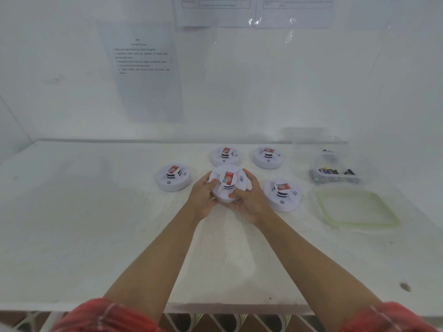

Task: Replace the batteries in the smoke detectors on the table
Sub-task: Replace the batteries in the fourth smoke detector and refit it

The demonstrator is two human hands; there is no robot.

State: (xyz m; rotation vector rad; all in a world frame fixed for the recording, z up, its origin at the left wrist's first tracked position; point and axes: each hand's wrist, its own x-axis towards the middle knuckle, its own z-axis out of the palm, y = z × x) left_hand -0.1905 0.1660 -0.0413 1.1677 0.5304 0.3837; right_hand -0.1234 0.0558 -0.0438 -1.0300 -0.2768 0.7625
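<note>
Head view puts the smoke detector (227,184) dead ahead of me, caught between both hands over the middle of the table (96,212). My left hand (202,195) grasps its left rim with the fingers curled under and the thumb up on the top. My right hand (249,201) grasps the right and near rim, fingers wrapped round the edge. Neither hand is free.

It is round, so it has no long side to line up. What matters is which way it faces: the red label and the raised centre look up, tipped a little toward me. I see no battery door on that side, so I judge it is underneath and the next move is a turn-over. With one hand on either side, a roll toward me or away from me looks easiest. Whether the base touches the table I cannot tell.

Four more sit face up around it: the left detector (173,177), the back-left detector (225,155), the back-right detector (267,156) and the right detector (281,195), which lies just beside my right hand. I'd keep the roll clear of that one.

Batteries (332,171) lie in a clear tub (364,174) well off to the right, its lid (354,207) flat on the table in front of it. That makes my right hand the nearer one for fetching.
</note>
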